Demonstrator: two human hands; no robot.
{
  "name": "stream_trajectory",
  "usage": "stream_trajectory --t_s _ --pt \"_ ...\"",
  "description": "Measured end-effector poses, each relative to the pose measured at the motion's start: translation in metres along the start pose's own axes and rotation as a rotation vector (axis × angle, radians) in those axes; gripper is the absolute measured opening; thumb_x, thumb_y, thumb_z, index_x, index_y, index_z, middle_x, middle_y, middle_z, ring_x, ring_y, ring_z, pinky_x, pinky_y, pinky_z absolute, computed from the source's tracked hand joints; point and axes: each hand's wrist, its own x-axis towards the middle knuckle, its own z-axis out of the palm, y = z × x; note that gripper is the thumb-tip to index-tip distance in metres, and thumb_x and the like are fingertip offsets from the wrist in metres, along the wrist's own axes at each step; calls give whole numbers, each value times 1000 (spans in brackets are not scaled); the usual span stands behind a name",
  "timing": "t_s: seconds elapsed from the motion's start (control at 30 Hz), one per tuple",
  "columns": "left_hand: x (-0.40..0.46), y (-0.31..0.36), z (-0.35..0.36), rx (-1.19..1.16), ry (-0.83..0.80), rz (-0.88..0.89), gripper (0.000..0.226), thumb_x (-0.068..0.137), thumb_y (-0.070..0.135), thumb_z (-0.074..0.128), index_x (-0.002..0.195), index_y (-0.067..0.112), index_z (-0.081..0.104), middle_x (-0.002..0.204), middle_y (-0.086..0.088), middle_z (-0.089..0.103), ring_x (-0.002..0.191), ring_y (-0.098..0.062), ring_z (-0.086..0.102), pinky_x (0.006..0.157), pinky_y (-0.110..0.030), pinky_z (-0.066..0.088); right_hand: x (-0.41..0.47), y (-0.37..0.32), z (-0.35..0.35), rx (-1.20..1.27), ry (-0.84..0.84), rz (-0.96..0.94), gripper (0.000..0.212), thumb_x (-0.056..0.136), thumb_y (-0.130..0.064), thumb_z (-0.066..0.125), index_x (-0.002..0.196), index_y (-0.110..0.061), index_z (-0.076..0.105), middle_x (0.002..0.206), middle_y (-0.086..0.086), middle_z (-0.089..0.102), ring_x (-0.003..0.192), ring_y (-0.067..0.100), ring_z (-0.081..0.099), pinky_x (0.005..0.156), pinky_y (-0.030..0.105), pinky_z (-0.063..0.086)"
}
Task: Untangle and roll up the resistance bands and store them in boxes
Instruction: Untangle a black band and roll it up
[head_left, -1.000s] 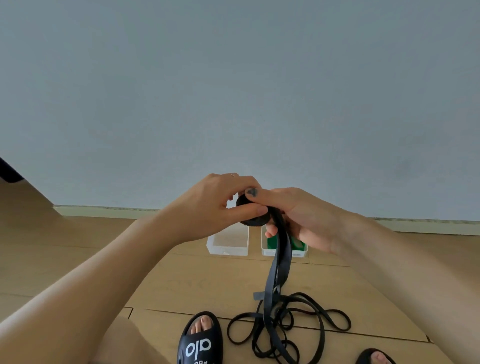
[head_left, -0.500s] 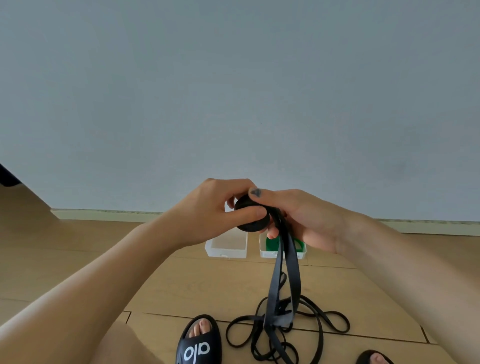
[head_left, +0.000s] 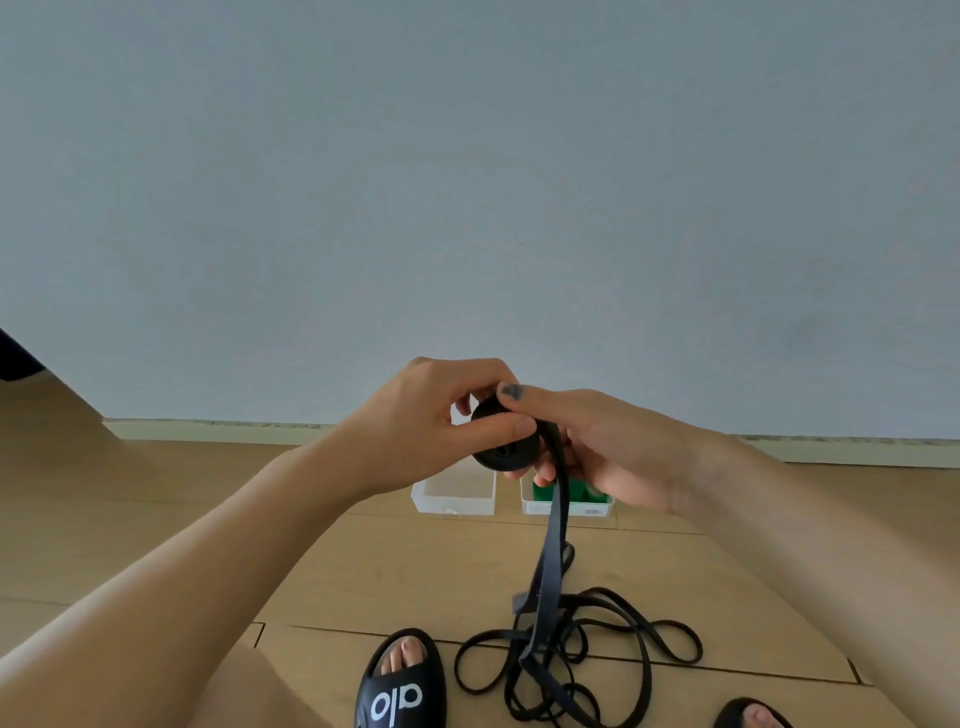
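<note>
Head: hands (head_left: 519, 431) round band roll (head_left: 506, 441)

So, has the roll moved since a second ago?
No: the roll still shows just above the clear box, near its right end.

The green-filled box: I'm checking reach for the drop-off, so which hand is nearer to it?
Right. The right hand holds the black roll directly above the green-filled box, overlapping it in view. The left hand sits further left, above the clear box.
</note>
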Motion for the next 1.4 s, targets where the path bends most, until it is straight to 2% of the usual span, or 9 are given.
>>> stream_trajectory --t_s 0.1,0.27,0.43,0.53,0.7,0.8,0.9,1.13,1.4 --pt "0 0 -1 -57 33 -3 7 95 24 70 90 28 69 76 20 63 75 -6 54 63 -10 40 -4 -3 -5 186 -81 9 46 99 -47 61 128 -13 70 104 9 68 85 26 51 77 35 45" --pt "-2 -4 -3 -151 51 -37 5 95 21 69 93 24 71 82 15 69 81 -11 60 79 -24 49 -7 -7 -9 203 -70 26 26 90 -40 65 102 -20 75 81 -1 67 69 15 51 69 26 49" --pt "-1 -4 -2 -36 3 -28 3 93 29 71 92 26 70 80 16 66 78 -4 56 70 -13 43 4 2 -3 -25 49 -21 70 85 -66 69 123 -7 72 96 3 65 71 11 49 67 26 44" --pt "0 -4 -1 -87 26 -35 7 96 24 68 89 22 69 76 17 63 75 -5 54 69 -14 43 2 -1 -3 35 -1 -4 52 92 -61 63 119 -18 74 94 -1 69 74 14 51 77 34 46" --pt "-1 -8 -4 -132 42 -51 7 98 20 67 92 22 70 82 10 69 80 -14 58 78 -31 49 -1 -4 -8 234 -125 8 42 101 -42 59 128 -12 69 111 21 72 81 27 53 78 37 45" --pt "-1 -10 -4 -62 57 -28 9 91 36 68 91 27 69 81 14 68 79 -9 57 73 -21 47 3 -2 -3 144 -1 -2 43 96 -52 64 117 -17 76 95 8 72 81 23 50 72 31 44" --pt "1 -9 -3 2 56 -20 16 88 41 67 87 26 67 76 14 63 75 -8 53 66 -12 41 7 0 -1 -23 73 -32 63 89 -68 63 117 -14 76 89 5 69 76 17 49 71 30 42" --pt "-2 -9 -5 -72 34 -26 7 99 20 66 95 23 70 85 10 69 81 -15 59 73 -22 48 -6 -5 -14 179 -132 23 47 98 -42 62 135 -12 66 113 23 72 79 20 56 80 34 47" --pt "-1 -5 -4 98 -3 4 8 90 33 73 92 38 67 81 23 69 85 2 60 74 -9 41 1 2 -5 23 -2 68 53 87 -57 73 119 -14 76 102 12 74 87 23 57 81 35 46"
